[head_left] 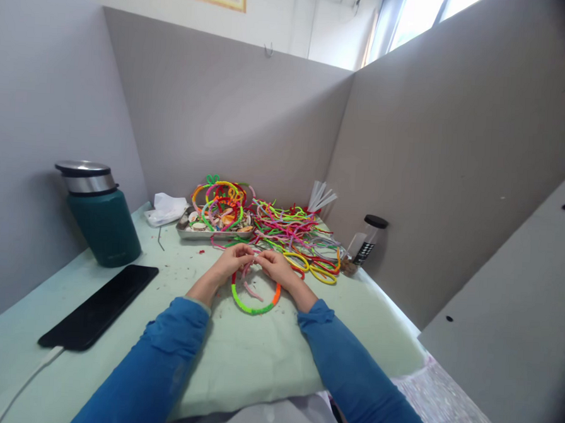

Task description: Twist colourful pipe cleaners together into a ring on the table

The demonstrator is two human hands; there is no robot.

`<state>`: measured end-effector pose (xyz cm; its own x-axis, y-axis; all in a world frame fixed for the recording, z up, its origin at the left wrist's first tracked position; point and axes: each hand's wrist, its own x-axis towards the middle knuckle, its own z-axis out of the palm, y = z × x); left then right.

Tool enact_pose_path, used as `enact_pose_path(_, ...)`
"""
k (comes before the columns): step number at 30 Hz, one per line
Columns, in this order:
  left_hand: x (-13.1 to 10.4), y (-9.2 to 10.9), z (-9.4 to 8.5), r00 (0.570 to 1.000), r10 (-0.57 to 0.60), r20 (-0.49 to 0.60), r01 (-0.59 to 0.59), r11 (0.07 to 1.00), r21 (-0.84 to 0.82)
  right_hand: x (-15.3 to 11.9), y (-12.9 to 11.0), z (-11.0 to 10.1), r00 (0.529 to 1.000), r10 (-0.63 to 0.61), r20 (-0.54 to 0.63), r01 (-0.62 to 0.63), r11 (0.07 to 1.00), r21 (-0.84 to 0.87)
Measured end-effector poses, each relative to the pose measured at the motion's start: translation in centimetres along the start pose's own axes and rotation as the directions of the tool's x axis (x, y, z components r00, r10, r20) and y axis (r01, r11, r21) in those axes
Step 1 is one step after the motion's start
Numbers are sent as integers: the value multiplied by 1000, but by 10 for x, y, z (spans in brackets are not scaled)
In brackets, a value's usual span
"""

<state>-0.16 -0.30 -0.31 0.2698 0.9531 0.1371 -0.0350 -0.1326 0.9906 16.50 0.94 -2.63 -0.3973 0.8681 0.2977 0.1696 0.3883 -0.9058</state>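
Observation:
My left hand [235,262] and my right hand [278,267] meet at the far side of a hoop [253,311] wound with fuzzy pipe cleaners. Its visible stretches are red, yellow-green, green and orange. Both hands are closed, fingertips pinching together at the hoop's top. From between them a loose pink pipe cleaner [252,292] curls down inside the ring. My fingers hide exactly which strand each one grips. Beyond them lies a heap of colourful pipe cleaners [291,224]. Several finished-looking wound rings [221,199] are piled on a metal tray [215,236] that holds shells.
A teal bottle [102,224] and a black phone [100,306] on a white cable stand at left. White crumpled plastic [166,209] lies at the back. At right are a clear black-capped jar [363,244] and white strips [320,198]. Grey partitions enclose the table.

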Motion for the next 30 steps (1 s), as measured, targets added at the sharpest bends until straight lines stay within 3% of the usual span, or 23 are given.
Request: enact_pose_path(30, 4, -3, 1, 999, 40, -1, -40, 991, 129, 0, -2, 1, 997, 62, -43, -58, 995, 85)
